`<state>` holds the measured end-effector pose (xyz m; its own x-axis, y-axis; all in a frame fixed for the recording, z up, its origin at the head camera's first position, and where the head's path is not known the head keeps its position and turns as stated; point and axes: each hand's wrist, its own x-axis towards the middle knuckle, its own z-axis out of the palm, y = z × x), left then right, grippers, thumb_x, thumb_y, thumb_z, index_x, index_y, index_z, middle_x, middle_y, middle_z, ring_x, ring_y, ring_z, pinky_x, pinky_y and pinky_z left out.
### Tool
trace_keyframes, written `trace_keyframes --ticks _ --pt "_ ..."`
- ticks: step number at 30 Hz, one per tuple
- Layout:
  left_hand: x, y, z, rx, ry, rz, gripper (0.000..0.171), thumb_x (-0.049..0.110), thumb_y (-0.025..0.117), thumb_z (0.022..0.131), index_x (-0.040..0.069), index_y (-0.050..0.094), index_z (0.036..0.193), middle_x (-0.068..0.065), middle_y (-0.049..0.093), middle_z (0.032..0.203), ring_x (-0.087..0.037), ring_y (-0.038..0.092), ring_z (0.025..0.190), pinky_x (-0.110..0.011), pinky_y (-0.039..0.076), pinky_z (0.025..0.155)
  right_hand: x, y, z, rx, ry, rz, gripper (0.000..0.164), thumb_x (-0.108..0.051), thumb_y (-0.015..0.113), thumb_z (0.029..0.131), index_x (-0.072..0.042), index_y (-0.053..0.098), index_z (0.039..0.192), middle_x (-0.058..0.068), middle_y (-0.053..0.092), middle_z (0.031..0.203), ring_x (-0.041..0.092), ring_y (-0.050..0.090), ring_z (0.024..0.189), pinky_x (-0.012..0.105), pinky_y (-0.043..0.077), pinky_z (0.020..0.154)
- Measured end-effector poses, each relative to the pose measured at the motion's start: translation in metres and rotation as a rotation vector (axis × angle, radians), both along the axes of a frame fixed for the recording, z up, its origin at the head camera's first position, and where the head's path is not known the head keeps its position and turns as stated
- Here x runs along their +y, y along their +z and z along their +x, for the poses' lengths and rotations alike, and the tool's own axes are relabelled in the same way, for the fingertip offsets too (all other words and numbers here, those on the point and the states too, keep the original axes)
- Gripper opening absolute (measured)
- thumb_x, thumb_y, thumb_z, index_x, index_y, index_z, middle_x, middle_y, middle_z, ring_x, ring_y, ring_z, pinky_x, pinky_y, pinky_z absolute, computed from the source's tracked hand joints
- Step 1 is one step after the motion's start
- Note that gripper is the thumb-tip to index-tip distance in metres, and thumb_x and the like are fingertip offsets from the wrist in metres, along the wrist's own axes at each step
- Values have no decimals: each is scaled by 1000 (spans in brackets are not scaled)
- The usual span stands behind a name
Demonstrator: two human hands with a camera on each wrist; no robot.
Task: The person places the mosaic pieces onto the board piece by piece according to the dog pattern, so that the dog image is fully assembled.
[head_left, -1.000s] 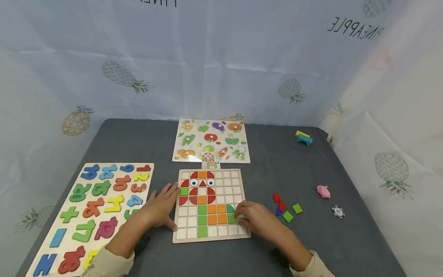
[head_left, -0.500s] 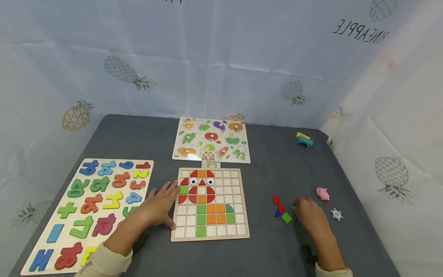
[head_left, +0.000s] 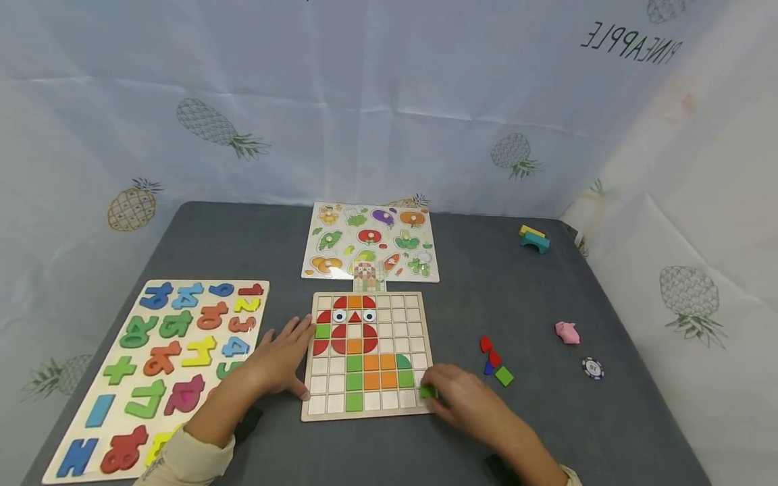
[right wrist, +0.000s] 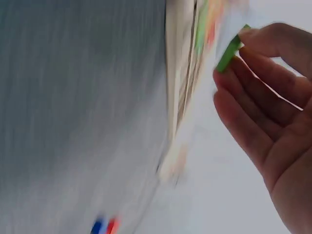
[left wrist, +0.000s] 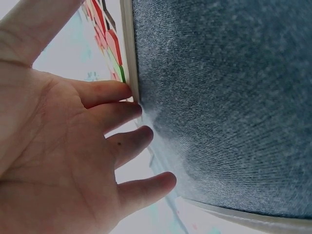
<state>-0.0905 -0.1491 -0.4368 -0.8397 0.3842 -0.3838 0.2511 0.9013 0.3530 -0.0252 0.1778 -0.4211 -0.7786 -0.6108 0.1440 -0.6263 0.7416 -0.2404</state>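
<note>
A wooden grid board (head_left: 407,327) lies in the middle of the table, partly filled with red, orange and green tiles and two eye tiles. My left hand (head_left: 278,358) rests at its left edge with fingers spread; in the left wrist view the fingertips (left wrist: 139,139) lie along the board's side. Between thumb and fingers my right hand (head_left: 464,398) pinches a green square tile (right wrist: 233,51), over the board's lower right edge. A small picture card (head_left: 369,277) lies just behind the board. One green tile (head_left: 504,376) lies on the table to the right.
Two red pieces (head_left: 489,351) and a blue piece (head_left: 489,368) lie right of the board. Farther right are a pink pig (head_left: 567,332) and a poker chip (head_left: 592,368). A number puzzle (head_left: 200,317) lies left, a vegetable puzzle (head_left: 352,246) behind, arch blocks (head_left: 534,241) back right.
My right hand went from the board to the loose tiles on the right, picked up one green square tile and came back to the board's right edge. My left hand stays in place.
</note>
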Motion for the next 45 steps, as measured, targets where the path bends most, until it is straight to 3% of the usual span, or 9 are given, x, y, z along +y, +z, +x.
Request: trace_keyframes --ticks 3,10,19,23,26,30,32,38,45 --pt "0 0 0 -6 4 6 119 41 86 46 4 26 142 -15 15 150 -36 8 137 -65 7 101 -21 -6 6 55 99 59 18 -13 71 74 -14 64 91 -7 59 92 7 56 85 22 50 71" --pt "0 -1 1 -12 0 10 118 41 85 47 4 25 142 -15 14 150 -36 8 137 -65 7 101 -33 -21 7 131 131 142 11 -11 70 76 -15 68 85 -6 61 90 7 57 81 18 49 70" --pt "-1 0 -1 1 -7 -1 118 41 85 47 4 25 142 -16 14 150 -36 8 137 -65 7 101 -36 -21 5 131 96 94 9 -11 70 77 -19 69 81 -7 58 84 6 52 76 16 47 66" --pt "0 -1 -1 -6 -3 -9 118 41 85 48 4 25 142 -15 13 150 -36 7 137 -65 7 102 -27 -11 2 7 118 63 7 -13 68 79 -17 70 84 -7 62 88 5 57 80 18 49 68" --pt "0 -3 -1 -8 -3 -11 117 41 85 49 5 24 143 -14 13 150 -35 6 138 -64 7 102 -7 -2 -10 -53 -27 41 11 -16 70 78 -14 70 89 -5 64 91 8 61 83 25 51 69" --pt "-1 -4 -1 -2 -5 -4 118 41 85 47 4 26 142 -15 15 150 -36 8 137 -65 7 102 30 0 -29 14 -403 122 21 -16 73 74 -7 67 92 4 62 85 19 61 71 38 50 63" --pt "-2 -4 0 -6 -2 -4 118 41 85 47 5 26 142 -15 15 150 -36 8 137 -65 7 102 46 -2 -37 -12 -516 175 23 -18 73 75 -5 66 92 8 59 81 23 58 65 41 49 59" --pt "-2 -3 3 -14 -3 5 118 41 85 47 5 25 142 -14 15 150 -35 8 137 -65 8 102 64 -10 -47 -171 -558 195 20 -21 72 76 -5 64 85 4 54 72 18 51 59 35 44 54" --pt "-2 0 2 -1 -4 15 117 40 85 48 4 25 142 -15 15 150 -36 9 137 -65 9 102 60 -10 -57 -94 -504 207 15 -13 75 73 -7 61 75 3 53 66 16 51 56 32 43 51"
